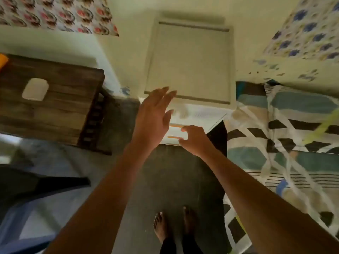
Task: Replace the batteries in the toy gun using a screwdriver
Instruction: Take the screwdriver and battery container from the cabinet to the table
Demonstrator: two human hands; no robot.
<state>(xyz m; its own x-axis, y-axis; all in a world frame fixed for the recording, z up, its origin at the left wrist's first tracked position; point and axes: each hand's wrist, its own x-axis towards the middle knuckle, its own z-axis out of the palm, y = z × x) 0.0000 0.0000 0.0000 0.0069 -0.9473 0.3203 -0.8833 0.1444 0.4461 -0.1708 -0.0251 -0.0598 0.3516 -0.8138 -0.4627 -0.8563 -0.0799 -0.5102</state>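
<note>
I stand barefoot in front of a white drawer unit (190,66) seen from above. Its front shows drawers with orange handle strips (175,125). My left hand (153,116) hovers open over the unit's front edge, fingers spread, holding nothing. My right hand (194,139) is at the drawer fronts, its fingers curled against a drawer near the lower orange strip. Whether the fingers grip the handle is hidden by blur. No toy gun, screwdriver or batteries are in view.
A dark wooden table (55,110) stands to the left with a white object (35,88) and an orange thing (2,61) at its far corner. A bed with a patterned sheet (286,136) lies to the right. A dark chair (27,195) is at lower left.
</note>
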